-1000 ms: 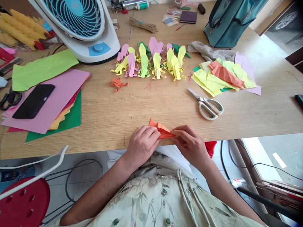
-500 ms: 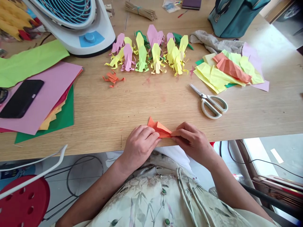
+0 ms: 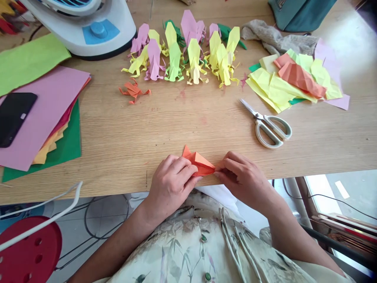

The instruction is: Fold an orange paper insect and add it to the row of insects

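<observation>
A folded piece of orange paper [image 3: 203,164] lies at the table's front edge, with a pointed corner up at its left and a raised flap along its top. My left hand [image 3: 173,179] is closed on its left part, fingers over the paper and thumb at the near edge. At the right tip, my right hand [image 3: 243,177] pinches the paper between thumb and fingers. The fingers cover parts of the folds. Farther off to the left sits a small orange folded-paper figure [image 3: 134,91]. Scissors [image 3: 269,127] rest to the right, blades slightly apart.
Several folded-paper figures [image 3: 194,63] stand in rows at the back. Crumpled and creased paper sheets [image 3: 273,88] are piled at right, near a grey cloth [image 3: 265,35]. A fan base [image 3: 118,35], coloured paper [image 3: 59,90] and a phone [image 3: 17,114] occupy the left.
The view has tilted down and closer, so the back objects sit higher in the picture. Both hands keep their hold on the orange paper, whose front side shows slightly more.
</observation>
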`<state>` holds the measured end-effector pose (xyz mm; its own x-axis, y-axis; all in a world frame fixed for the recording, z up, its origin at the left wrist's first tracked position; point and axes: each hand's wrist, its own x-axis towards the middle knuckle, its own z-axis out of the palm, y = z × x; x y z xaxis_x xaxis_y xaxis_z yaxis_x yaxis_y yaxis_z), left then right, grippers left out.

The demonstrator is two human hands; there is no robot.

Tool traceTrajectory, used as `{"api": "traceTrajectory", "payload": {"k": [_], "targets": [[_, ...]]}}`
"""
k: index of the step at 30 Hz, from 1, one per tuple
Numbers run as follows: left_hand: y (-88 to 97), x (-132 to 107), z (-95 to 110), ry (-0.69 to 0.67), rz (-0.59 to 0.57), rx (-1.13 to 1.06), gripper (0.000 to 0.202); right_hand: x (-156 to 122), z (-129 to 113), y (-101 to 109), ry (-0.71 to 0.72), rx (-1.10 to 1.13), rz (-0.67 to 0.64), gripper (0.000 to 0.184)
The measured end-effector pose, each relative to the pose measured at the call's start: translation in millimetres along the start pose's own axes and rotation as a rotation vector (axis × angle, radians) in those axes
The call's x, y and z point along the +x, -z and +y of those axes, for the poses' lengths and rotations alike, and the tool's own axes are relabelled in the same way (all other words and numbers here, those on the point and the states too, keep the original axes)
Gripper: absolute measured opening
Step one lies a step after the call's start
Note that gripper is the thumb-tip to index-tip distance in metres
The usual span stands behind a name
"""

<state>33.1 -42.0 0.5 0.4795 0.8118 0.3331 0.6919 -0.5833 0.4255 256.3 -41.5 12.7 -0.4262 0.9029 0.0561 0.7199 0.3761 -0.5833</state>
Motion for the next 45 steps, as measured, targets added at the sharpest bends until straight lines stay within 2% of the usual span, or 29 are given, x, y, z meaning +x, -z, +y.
{"api": "traceTrajectory", "payload": {"k": [17, 25, 31, 35, 41, 45], "targets": [[-0.1, 5, 2, 0.085, -0.034, 0.059, 0.011, 10, -8, 1, -0.167, -0.081, -0.079, 0.015], [-0.1, 4, 1, 0.072, -0.050, 0.082, 0.010, 11, -9, -1, -0.182, -0.114, -0.056, 0.019], [0.9, 4, 1, 0.068, -0.012, 0.081, 0.008, 13, -9, 0, -0.187, -0.112, -0.071, 0.018], [0.7, 2, 0, 0.032, -0.031, 0.135, 0.006, 13, -8, 0, -0.173, -0.116, -0.094, 0.018], [-4.1, 0, -4, -0.052, 0.017, 0.246, 0.042, 12, -7, 1, -0.137, -0.112, -0.083, 0.019], [-5.1, 0, -8, -0.100, 0.017, 0.231, 0.033, 10, -6, 3, -0.112, -0.048, -0.070, 0.013]]}}
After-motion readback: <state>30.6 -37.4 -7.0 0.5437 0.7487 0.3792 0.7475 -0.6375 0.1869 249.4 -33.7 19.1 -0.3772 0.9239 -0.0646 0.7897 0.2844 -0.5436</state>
